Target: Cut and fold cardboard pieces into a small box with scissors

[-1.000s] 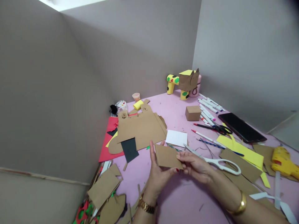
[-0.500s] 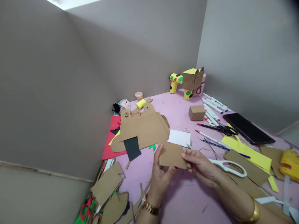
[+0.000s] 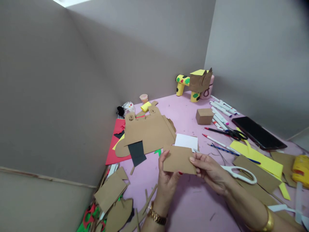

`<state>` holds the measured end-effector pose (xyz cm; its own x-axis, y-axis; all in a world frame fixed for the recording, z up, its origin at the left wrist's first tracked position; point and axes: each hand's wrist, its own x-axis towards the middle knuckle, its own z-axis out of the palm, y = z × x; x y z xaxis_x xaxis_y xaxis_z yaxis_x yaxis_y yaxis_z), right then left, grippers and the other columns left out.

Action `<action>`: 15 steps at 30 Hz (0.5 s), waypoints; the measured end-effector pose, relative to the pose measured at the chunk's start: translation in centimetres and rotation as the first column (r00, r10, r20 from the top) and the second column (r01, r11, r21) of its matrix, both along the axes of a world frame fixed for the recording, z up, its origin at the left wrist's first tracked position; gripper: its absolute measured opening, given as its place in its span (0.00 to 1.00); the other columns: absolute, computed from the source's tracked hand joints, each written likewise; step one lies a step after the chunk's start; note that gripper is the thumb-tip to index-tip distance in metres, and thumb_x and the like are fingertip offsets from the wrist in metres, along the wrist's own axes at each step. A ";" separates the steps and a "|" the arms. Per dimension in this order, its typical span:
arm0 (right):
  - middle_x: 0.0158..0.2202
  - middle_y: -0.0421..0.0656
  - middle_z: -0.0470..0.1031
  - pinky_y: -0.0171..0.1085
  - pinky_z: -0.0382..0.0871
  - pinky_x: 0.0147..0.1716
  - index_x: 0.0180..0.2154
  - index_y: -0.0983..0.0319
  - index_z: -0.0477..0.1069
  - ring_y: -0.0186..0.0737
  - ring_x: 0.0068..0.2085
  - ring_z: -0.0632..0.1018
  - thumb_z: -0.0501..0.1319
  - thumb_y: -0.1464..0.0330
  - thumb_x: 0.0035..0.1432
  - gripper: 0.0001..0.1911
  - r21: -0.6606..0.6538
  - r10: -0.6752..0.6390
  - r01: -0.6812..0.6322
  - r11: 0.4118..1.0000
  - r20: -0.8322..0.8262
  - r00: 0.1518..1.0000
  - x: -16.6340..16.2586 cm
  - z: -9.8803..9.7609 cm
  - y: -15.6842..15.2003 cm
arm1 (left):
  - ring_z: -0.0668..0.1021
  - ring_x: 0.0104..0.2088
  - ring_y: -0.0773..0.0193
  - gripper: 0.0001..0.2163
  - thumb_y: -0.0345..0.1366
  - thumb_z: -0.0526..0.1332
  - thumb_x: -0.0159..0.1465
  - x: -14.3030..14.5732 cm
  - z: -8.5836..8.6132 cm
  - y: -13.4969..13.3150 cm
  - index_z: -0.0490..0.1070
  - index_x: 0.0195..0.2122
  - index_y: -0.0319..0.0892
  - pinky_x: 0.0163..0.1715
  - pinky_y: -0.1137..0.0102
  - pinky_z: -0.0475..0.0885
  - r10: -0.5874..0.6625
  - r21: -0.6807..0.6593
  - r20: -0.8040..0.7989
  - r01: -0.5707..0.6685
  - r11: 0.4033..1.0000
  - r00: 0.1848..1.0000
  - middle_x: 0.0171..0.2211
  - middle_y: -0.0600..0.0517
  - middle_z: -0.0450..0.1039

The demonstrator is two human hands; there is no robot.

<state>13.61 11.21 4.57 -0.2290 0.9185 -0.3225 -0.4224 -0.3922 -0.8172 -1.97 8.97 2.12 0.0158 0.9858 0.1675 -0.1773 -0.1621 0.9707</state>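
Observation:
A small rectangular piece of cardboard (image 3: 180, 160) is held up over the table between both my hands. My left hand (image 3: 167, 180) grips its left edge, with the thumb along the bottom. On the right edge, my right hand (image 3: 209, 170) pinches it between thumb and fingers. Just beyond it lies a white paper card (image 3: 186, 140), partly covered by the held piece. White-handled scissors (image 3: 242, 175) lie under and beside my right hand, their blade tip showing past the fingers.
A large cardboard cut-out (image 3: 149, 130) with black paper (image 3: 136, 153) lies left of centre. Farther right are a small cardboard box (image 3: 204, 116), markers (image 3: 220, 109), black scissors (image 3: 238, 134), a phone (image 3: 259, 132), yellow paper (image 3: 257, 158) and a yellow glue gun (image 3: 300, 169). Cardboard scraps (image 3: 111, 195) pile at left.
The cardboard piece has tilted to face me more and shows slightly larger. My right hand has shifted a little to the right, still holding its edge.

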 end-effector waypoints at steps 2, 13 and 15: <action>0.13 0.32 0.61 0.27 0.51 0.13 0.22 0.64 0.70 0.25 0.15 0.57 0.71 0.60 0.37 0.16 0.005 -0.004 0.004 1.000 0.016 1.000 0.0 -0.1 0.0 | 0.65 0.55 0.56 0.26 0.41 0.61 0.56 0.0 -0.1 0.0 0.53 0.54 0.50 0.53 0.63 0.63 0.003 0.003 -0.009 -0.003 1.000 1.000 0.58 0.45 0.52; 0.15 0.32 0.61 0.30 0.52 0.16 0.22 0.61 0.66 0.29 0.16 0.60 0.66 0.56 0.45 0.17 0.229 -0.056 -0.002 0.973 0.249 0.967 0.4 -1.4 0.6 | 0.67 0.54 0.55 0.23 0.43 0.53 0.62 -0.2 0.7 0.8 0.54 0.58 0.49 0.51 0.61 0.64 0.067 -0.211 0.128 -0.039 0.977 0.989 0.56 0.45 0.63; 0.18 0.34 0.64 0.31 0.55 0.19 0.25 0.61 0.67 0.31 0.19 0.63 0.63 0.57 0.49 0.14 0.313 -0.089 -0.016 0.949 0.319 0.944 0.5 -1.8 0.8 | 0.70 0.52 0.57 0.25 0.40 0.54 0.62 -0.5 0.8 1.4 0.50 0.60 0.48 0.50 0.61 0.65 0.008 -0.208 0.103 0.014 0.978 0.995 0.53 0.44 0.67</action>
<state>14.10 12.06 2.75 -0.1244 0.9895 -0.0736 -0.1222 -0.0889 -0.9885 -2.47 10.34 2.94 0.0125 0.9991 -0.0408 -0.2781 0.0426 0.9596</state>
